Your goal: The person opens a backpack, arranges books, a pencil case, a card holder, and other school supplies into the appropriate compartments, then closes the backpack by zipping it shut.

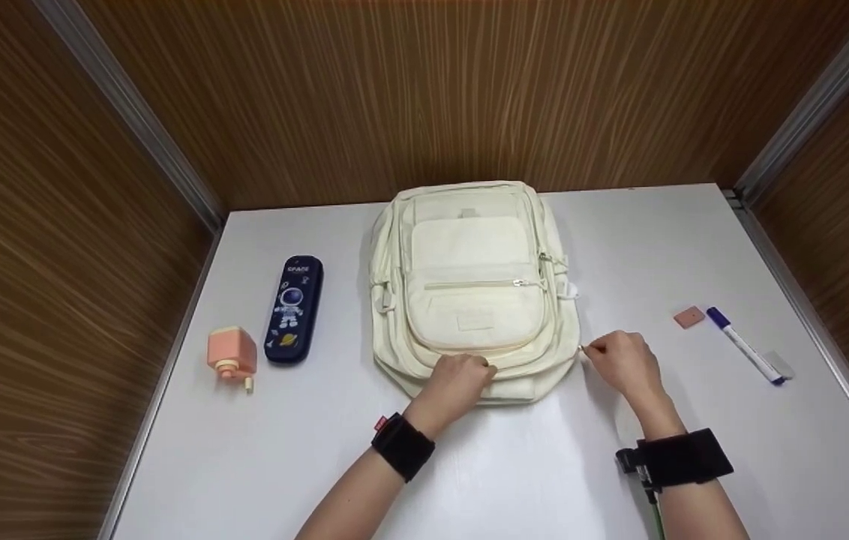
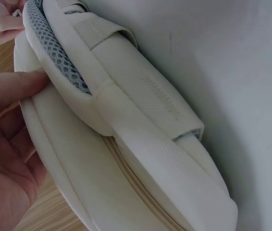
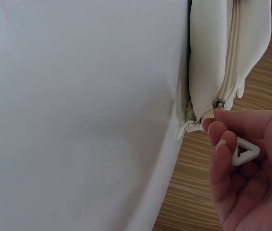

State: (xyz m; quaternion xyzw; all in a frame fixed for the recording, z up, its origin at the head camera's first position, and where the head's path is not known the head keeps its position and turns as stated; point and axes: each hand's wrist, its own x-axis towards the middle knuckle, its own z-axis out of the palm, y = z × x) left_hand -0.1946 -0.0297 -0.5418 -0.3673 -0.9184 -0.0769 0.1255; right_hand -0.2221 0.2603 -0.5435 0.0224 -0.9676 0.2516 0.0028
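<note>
A cream backpack (image 1: 475,244) lies on the white table, its front pockets facing up. At its near end my left hand (image 1: 458,386) grips the edge; in the left wrist view the thumb presses the fabric beside a zipper track (image 2: 136,185), and the other fingers are partly hidden behind the bag. My right hand (image 1: 627,365) is at the near right side of the bag. Between thumb and fingertips it pinches a zipper pull, just below the metal slider (image 3: 218,103). A white triangular tab (image 3: 245,152) sticks out among those fingers.
Left of the bag lie a dark blue astronaut pencil case (image 1: 293,309) and a pink and cream crank pencil sharpener (image 1: 232,351). On the right are a small pink eraser (image 1: 689,317) and a white marker with a blue cap (image 1: 743,345). Wood-patterned panels (image 1: 424,97) enclose the table.
</note>
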